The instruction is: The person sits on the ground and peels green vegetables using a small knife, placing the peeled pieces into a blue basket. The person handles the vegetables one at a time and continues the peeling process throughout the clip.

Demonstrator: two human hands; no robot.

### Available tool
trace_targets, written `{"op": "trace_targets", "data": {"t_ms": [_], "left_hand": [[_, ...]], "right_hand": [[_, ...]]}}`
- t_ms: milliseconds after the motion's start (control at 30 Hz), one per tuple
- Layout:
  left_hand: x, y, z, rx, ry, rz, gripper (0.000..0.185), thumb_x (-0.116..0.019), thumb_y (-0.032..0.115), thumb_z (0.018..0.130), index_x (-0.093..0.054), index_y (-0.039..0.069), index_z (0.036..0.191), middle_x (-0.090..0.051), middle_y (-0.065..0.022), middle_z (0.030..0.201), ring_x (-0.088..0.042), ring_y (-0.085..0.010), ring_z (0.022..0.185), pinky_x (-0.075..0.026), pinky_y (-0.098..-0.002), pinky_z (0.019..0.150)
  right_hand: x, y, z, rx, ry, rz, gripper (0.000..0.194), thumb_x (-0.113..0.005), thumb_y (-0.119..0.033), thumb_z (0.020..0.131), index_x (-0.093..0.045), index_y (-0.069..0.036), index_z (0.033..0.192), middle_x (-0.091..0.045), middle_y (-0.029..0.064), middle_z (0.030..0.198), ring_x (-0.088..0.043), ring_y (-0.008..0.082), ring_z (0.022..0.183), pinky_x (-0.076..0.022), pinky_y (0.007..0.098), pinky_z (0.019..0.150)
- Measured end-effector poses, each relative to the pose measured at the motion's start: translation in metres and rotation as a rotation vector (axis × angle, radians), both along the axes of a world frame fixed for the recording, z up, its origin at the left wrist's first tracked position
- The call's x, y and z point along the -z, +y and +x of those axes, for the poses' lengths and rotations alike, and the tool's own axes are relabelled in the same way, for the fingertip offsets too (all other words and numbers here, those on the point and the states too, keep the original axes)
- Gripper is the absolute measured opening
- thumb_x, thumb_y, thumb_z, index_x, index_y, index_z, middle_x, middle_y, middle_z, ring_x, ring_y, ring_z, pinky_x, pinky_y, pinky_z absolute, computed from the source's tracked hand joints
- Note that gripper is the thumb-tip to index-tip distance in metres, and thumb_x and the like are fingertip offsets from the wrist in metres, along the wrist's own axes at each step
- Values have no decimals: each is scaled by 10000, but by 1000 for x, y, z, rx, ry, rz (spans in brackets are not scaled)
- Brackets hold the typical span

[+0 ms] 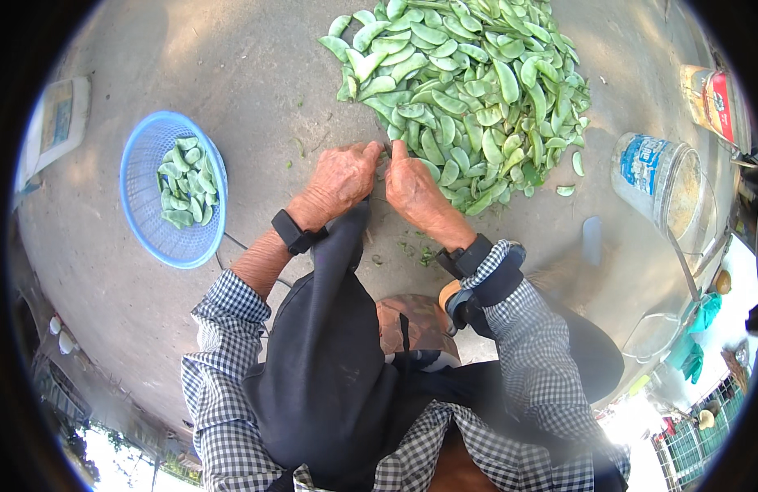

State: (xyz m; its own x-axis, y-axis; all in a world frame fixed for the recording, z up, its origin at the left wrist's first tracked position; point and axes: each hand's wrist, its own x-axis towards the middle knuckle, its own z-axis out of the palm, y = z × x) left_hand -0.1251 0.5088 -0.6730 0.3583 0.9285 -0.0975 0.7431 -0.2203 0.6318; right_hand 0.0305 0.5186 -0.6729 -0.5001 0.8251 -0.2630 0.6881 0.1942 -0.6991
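Note:
A large heap of flat green bean pods [471, 92] lies on the concrete floor ahead of me. At the heap's near left edge, my left hand [348, 175] and my right hand [412, 184] meet almost fingertip to fingertip. Fingers and thumbs are pinched together, with something small and dark between them; what it is and which hand holds it cannot be told. Left of my hands, a blue plastic colander basket [130, 184] holds a small pile of pods [188, 181].
Two used paint buckets stand or lie at the right, a nearer one [643, 169] and a farther one [708, 104]. A white container [62, 123] is at the far left. Green scraps [427, 255] lie near my feet. A dark cable runs beside the basket.

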Motion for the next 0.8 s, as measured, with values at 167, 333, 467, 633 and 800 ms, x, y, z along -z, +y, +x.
{"op": "trace_targets", "data": {"t_ms": [167,333,467,633,800], "left_hand": [[7,1,1,30,30,12,99,-536,105,770,-487,43,831,-563,-135,687,-575,-340,659,-460,-429,565],[13,-3,-3,75,6,170,94,-525,82,747,-493,45,827,-547,-120,677,-563,-315,638,-457,-408,568],[15,-4,-1,86,-24,258,117,-536,73,745,-501,42,853,-540,-111,687,-557,-304,631,-452,-398,563],[12,8,2,-184,-126,206,164,-583,150,816,-507,30,897,-582,-124,764,-596,-298,692,-467,-382,588],[23,42,-30,-989,-1245,-638,147,-510,181,902,-500,37,933,-623,-145,866,-633,-252,795,-527,-371,678]], "right_hand": [[-1,-3,2,-72,-91,22,268,-512,27,746,-361,89,958,-533,211,571,-573,356,562,-440,398,478],[2,-4,-1,-9,-79,-70,142,-457,-7,793,-355,53,872,-544,275,605,-581,435,629,-470,474,533],[11,-5,-2,40,-19,-39,117,-451,-37,816,-383,48,857,-550,280,627,-577,445,654,-467,479,566],[17,2,3,258,50,-320,159,-439,-96,858,-427,60,882,-552,290,671,-552,469,708,-427,498,626],[26,0,18,136,-72,-165,161,-428,-82,865,-408,75,891,-553,287,667,-568,443,679,-436,481,593]]}}
